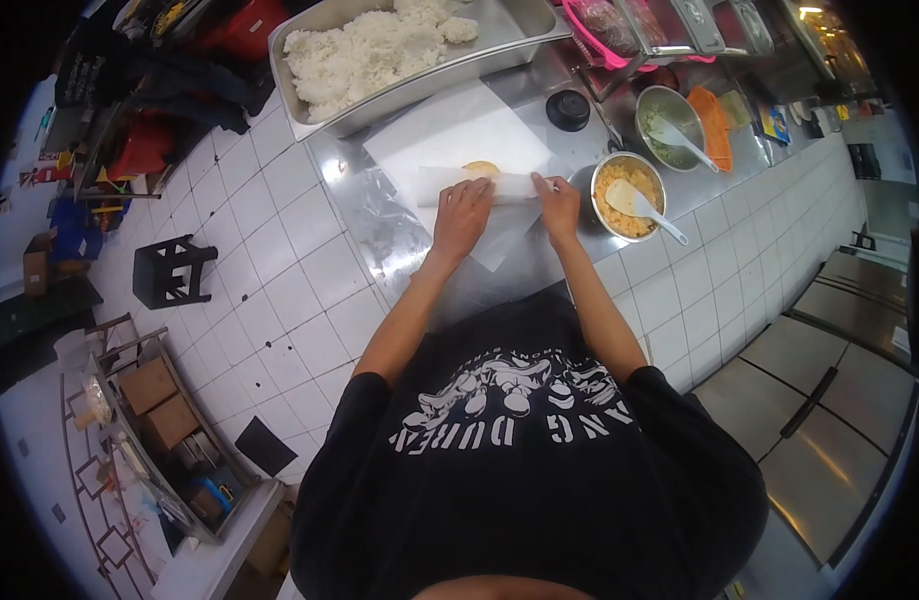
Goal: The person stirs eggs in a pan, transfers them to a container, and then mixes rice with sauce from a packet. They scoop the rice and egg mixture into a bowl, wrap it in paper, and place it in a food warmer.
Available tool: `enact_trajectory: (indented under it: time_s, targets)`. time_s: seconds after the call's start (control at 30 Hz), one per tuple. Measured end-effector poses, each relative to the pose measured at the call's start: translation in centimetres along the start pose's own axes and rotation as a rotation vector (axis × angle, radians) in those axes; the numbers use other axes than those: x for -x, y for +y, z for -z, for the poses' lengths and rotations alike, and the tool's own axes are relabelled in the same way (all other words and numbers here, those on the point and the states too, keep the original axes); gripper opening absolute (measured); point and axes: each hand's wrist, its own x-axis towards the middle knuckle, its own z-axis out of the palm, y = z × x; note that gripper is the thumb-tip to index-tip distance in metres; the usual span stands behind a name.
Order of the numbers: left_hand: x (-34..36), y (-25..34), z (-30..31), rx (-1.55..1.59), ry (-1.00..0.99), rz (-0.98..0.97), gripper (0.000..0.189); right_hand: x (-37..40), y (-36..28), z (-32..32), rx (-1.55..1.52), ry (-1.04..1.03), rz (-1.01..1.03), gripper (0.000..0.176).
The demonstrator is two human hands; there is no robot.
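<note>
My left hand (463, 214) has its fingers pressed together on the folded strip of white wrapping paper (514, 187). At the right end of the same strip, my right hand (558, 208) pinches the paper between thumb and fingers. A pale yellow, rounded piece of food (482, 167) shows just above my left fingertips, partly covered by the paper. Beneath lies a stack of white paper sheets (429, 135) on the steel table (364, 210).
Behind the paper stands a large steel tray (524, 45) of cooked rice (364, 60). To the right are a bowl of yellow chunky food (616, 222) with a white spatula (634, 200), a bowl with green residue (659, 100), an orange cloth (712, 128) and a black round container (567, 110).
</note>
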Motion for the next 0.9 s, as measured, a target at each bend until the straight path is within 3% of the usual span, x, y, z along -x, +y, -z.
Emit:
enact_trajectory:
  time_s: [0.13, 0.2, 0.33, 0.4, 0.43, 0.5, 0.63, 0.7, 0.73, 0.77, 0.8, 0.83, 0.87, 0.9]
  targets:
    - [-0.4, -0.3, -0.2, 0.014, 0.032, 0.044, 0.026, 0.5, -2.4, 0.0, -0.065, -0.058, -0.060, 0.042]
    - [-0.6, -0.5, -0.2, 0.006, 0.028, 0.044, 0.026, 0.1, -3.1, -0.5, -0.248, 0.139, -0.269, 0.049]
    - [-0.8, -0.4, -0.2, 0.019, 0.029, 0.061, 0.026, -3.0, -2.7, -1.9, -0.079, 0.200, -0.236, 0.056]
    - [-1.1, -0.7, 0.0, 0.025, 0.029, 0.048, 0.026, -4.6, -3.8, -1.4, -0.020, -0.288, -0.213, 0.058]
    - [-1.3, -0.9, 0.1, 0.033, 0.028, 0.034, 0.025, -5.5, -3.5, -1.3, -0.021, -0.289, -0.213, 0.058]
    - [-1.5, -1.8, 0.2, 0.086, 0.033, 0.023, 0.025, -7.6, -2.0, -1.5, 0.236, -0.567, -0.057, 0.054]
    - [-2.1, -3.4, 0.4, 0.187, -0.011, -0.010, 0.024, -8.7, -2.0, -3.3, 0.054, -0.413, -0.012, 0.044]
    - [-2.9, -3.4, 1.0, 0.197, -0.100, 0.052, 0.027, -8.4, -3.1, -3.3, 0.095, -0.521, 0.065, 0.025]
    - [-3.3, -3.4, 1.3, 0.205, -0.190, 0.115, 0.031, -8.3, -3.6, -2.9, 0.094, -0.520, 0.065, 0.025]
    - [-3.9, -3.3, 1.8, 0.203, -0.190, 0.113, 0.031, -8.6, -3.8, -2.6, 0.167, -0.591, 0.214, 0.023]
    - [-4.6, -3.1, 2.2, 0.181, -0.163, 0.154, 0.046, -8.9, -4.1, -2.2, 0.242, -0.661, 0.366, 0.020]
    - [-5.2, -2.9, 2.7, 0.161, -0.136, 0.197, 0.062, -8.9, -4.2, -1.8, 0.243, -0.664, 0.368, 0.020]
    - [-5.6, -2.9, 3.0, 0.163, -0.134, 0.200, 0.062, -8.6, -4.1, -1.1, 0.256, -0.643, 0.376, 0.018]
    - [-6.0, -2.8, 3.3, 0.105, -0.140, 0.185, 0.075, -7.9, -3.8, -0.3, 0.267, -0.618, 0.379, 0.015]
